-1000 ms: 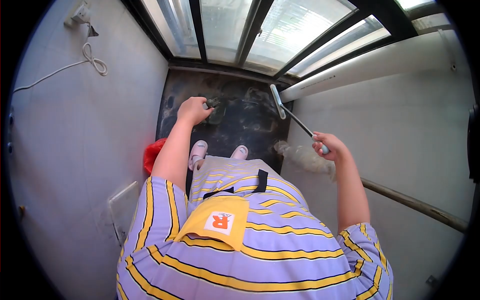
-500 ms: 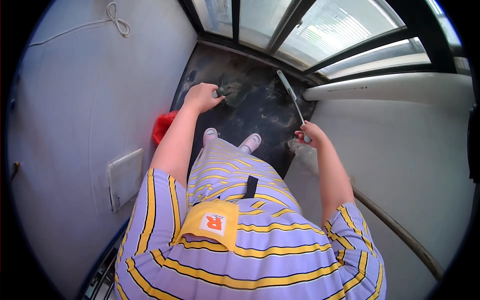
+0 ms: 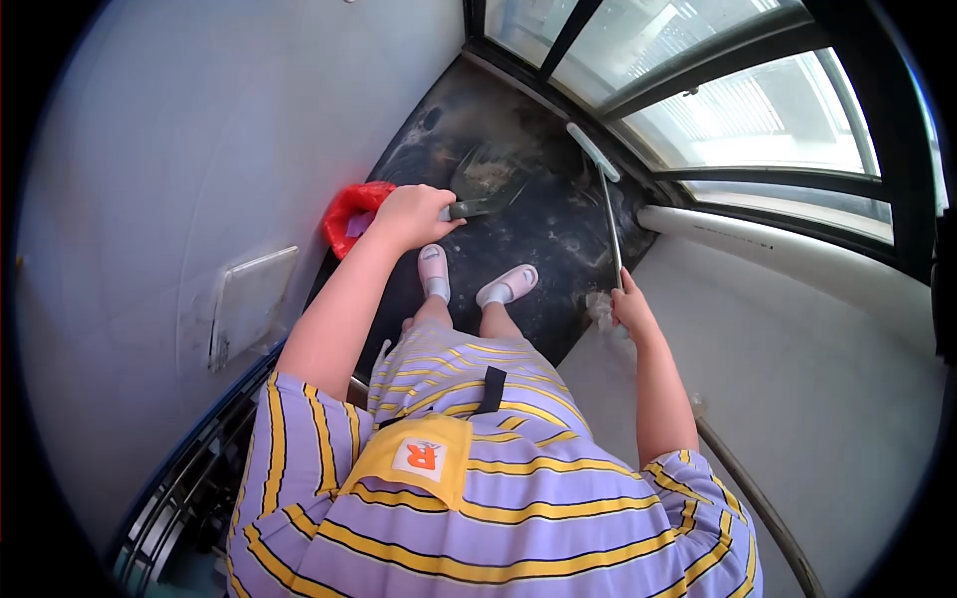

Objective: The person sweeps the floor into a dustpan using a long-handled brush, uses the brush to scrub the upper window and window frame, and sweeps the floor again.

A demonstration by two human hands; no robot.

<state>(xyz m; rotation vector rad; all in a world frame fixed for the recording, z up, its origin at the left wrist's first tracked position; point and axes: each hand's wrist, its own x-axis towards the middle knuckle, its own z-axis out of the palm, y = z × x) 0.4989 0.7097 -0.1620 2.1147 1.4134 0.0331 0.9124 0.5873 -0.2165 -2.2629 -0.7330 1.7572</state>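
Observation:
My left hand (image 3: 411,215) is closed around the handle of a dark dustpan (image 3: 480,206), held low over the black floor (image 3: 538,239). Tan dust shows at the pan, whose outline blends into the floor. In my right hand (image 3: 633,307) is the thin metal pole of a squeegee (image 3: 611,224), fingers wrapped round it. Its pale, narrow head (image 3: 593,151) is at the floor near the base of the window frame, apart from the dustpan.
A red bag-lined bin (image 3: 344,214) stands by the left wall, beside my left forearm. My feet in pink slippers (image 3: 510,286) are on the floor. A white pipe (image 3: 738,235) runs below the windows. At lower right leans a pole (image 3: 763,508); a dark rack (image 3: 189,478) stands lower left.
The view has shifted, showing more of the bin. The dustpan's handle has swung into plainer sight. My right hand has slid lower in view, and the squeegee head has turned and moved slightly right.

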